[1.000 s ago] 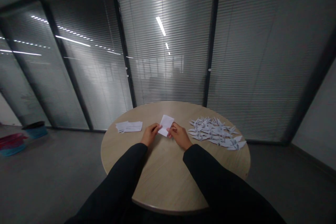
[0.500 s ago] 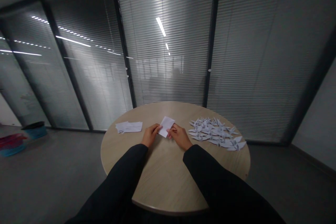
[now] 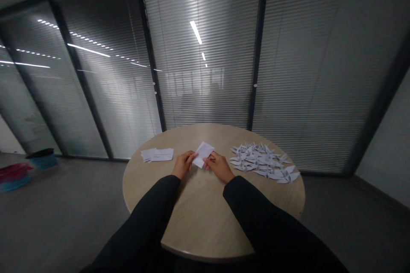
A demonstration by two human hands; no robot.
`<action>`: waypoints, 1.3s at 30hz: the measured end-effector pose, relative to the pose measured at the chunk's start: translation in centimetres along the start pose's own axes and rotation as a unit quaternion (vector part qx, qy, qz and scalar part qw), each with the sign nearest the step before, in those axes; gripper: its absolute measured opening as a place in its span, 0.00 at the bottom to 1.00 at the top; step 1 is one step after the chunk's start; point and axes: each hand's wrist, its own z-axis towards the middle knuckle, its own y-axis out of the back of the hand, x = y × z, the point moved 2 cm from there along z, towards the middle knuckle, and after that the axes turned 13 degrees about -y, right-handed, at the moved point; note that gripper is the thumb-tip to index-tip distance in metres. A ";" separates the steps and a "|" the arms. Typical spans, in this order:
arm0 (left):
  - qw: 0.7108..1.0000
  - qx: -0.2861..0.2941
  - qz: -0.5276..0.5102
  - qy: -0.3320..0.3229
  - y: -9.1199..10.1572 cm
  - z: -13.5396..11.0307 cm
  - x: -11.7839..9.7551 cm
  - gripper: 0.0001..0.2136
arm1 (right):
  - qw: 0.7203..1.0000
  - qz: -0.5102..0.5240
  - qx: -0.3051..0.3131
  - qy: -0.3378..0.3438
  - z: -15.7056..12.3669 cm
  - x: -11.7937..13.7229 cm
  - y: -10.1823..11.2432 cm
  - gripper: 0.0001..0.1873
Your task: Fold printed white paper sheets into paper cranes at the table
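Observation:
A small folded square of white paper [image 3: 203,153] is held up over the round table, turned so that a corner points away from me. My left hand [image 3: 183,164] pinches its left corner between thumb and fingers. At the lower right edge, my right hand [image 3: 219,166] grips the same paper, fingers bent around it. To the right lies a crowded group of folded white paper cranes [image 3: 261,163]. White paper sheets [image 3: 158,155] lie overlapping on the left side of the table.
The round wooden table [image 3: 205,226] stands before a glass partition with blinds [image 3: 205,106]. On the floor at far left are a blue bin with a dark rim [image 3: 43,160] and a blue bin with a red liner [image 3: 14,175].
The paper between my hands has shifted very slightly to the right. Both hands keep their hold, and the cranes and sheets stay where they were.

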 end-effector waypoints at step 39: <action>0.996 -0.032 -0.074 -0.035 0.0 0.5 0.8 0.16 | 0.999 -0.036 0.013 -0.008 -0.2 -0.1 -0.1 0.08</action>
